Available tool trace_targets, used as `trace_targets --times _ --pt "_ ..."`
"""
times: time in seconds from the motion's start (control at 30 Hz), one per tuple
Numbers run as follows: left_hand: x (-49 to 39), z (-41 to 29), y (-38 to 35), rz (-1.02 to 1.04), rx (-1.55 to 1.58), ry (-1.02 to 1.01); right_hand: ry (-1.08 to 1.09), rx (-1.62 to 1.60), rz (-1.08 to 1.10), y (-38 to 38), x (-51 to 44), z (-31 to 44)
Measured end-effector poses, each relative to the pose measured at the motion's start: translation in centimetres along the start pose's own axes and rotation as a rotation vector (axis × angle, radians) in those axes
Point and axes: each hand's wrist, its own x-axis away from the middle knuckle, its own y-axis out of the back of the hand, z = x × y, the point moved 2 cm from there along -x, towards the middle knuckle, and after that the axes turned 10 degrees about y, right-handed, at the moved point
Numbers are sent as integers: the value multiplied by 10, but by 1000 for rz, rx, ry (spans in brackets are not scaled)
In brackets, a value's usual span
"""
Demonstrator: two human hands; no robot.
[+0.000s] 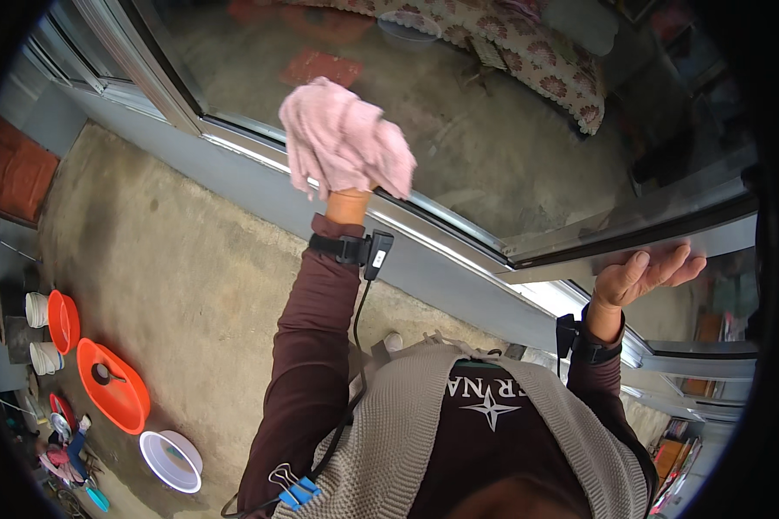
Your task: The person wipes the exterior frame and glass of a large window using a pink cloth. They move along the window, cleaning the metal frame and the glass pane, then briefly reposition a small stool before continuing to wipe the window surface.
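A pink cloth (347,139) covers my left hand (349,194), hiding its fingers; only the skin by the wrist shows. Cloth and hand are in front of the large glass pane (441,130), just above the lower rail of its aluminium frame (454,240). On the right, my right hand (646,276) rests its thumb and fingertips against the upright metal edge of the frame (623,259). Its thumb and fingers lie on the same face of the metal, apart from one another. Each wrist wears a black strap with a small device (378,255).
Below the window runs a grey wall (253,201) above a concrete floor (188,259). Orange basins (113,396), a white basin (171,460) and white buckets (37,310) stand to the left. A person (65,460) sits beyond them. A cable (357,324) hangs along my left arm.
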Motion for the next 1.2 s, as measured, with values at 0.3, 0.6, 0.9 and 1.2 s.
trace_targets --times 0.3,0.6,0.9,1.2 --pt "45 41 -46 -217 -107 199 -3 58 -50 3 8 -2" --pt "29 -180 -67 205 251 -372 6 31 -71 6 18 -3" --pt "-260 -266 20 -247 130 -623 -13 135 -129 19 2 15" --pt "30 -203 9 403 258 -227 -164 156 -53 49 24 48"
